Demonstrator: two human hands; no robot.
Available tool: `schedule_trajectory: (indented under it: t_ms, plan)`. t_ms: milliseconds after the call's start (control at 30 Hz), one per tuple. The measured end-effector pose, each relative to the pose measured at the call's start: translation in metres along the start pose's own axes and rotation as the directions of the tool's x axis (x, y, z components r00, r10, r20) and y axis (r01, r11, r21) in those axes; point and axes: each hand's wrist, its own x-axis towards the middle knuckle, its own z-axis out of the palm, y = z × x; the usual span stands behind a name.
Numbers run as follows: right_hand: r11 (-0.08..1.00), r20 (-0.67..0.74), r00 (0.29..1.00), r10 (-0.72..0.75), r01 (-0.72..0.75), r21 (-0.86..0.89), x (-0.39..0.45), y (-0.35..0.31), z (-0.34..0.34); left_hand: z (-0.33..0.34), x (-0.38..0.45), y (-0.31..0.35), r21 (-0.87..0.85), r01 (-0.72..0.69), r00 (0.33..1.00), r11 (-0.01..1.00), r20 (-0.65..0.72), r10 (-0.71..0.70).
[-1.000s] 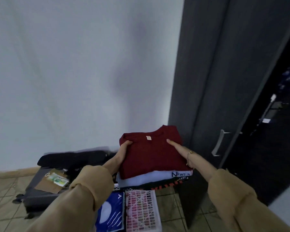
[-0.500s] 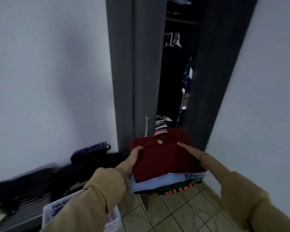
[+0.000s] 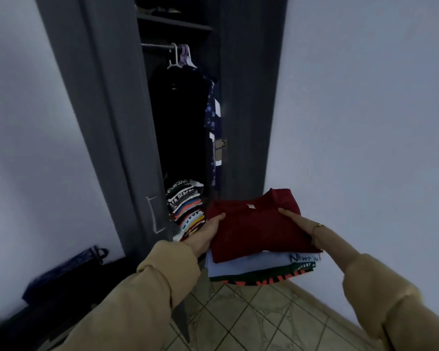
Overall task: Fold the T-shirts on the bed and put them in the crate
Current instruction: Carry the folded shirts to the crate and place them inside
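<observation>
Two hands carry a stack of folded T-shirts (image 3: 260, 252) in front of an open dark grey wardrobe (image 3: 107, 122). The left hand (image 3: 205, 233) grips the stack's left edge, thumb lying on top of the dark red T-shirt (image 3: 254, 229) and fingers hidden underneath. The right hand (image 3: 298, 222) holds the right edge the same way, thumb stretched flat across the red cloth, the other fingers out of sight below; a thin gold bracelet (image 3: 317, 226) circles that wrist. Both arms wear tan sleeves (image 3: 147, 295).

Under the red shirt lies a pale blue T-shirt (image 3: 249, 264) with dark lettering at its right corner, and below that a dark green one (image 3: 259, 276) with red-orange print along its edge. The stack is held in the air above a tiled floor (image 3: 251, 315), just right of the wardrobe opening.

Inside the wardrobe, dark garments hang from white hangers (image 3: 179, 57) on a rail, and a tall pile of folded clothes (image 3: 186, 206) sits at the bottom, just beside the left hand. A dark bag (image 3: 64, 269) lies on the floor against the left wall.
</observation>
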Motion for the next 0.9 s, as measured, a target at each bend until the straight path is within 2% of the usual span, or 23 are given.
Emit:
schedule_trajectory:
  t_ms: [300, 533, 733, 900]
  plan:
    - [0.999, 0.005, 0.999, 0.05, -0.05, 0.01, 0.093, -0.038, -0.064, 0.052, 0.106, 0.033, -0.007, 0.009, 1.0, 1.0, -0.028, -0.01]
    - [0.996, 0.098, 0.995, 0.034, -0.025, -0.087, 0.18, -0.099, -0.101, 0.079, 0.177, 0.074, -0.048, 0.007, 0.986, 0.999, -0.167, -0.015]
    - [0.992, 0.227, 0.973, 0.051, -0.023, -0.125, 0.257, -0.135, -0.078, 0.057, 0.22, 0.09, -0.039, 0.022, 0.944, 0.999, -0.327, -0.033]
    - [0.984, 0.312, 0.95, 0.017, 0.04, -0.175, 0.317, -0.17, -0.034, 0.008, 0.264, 0.105, -0.128, 0.016, 0.899, 0.992, -0.431, -0.071]
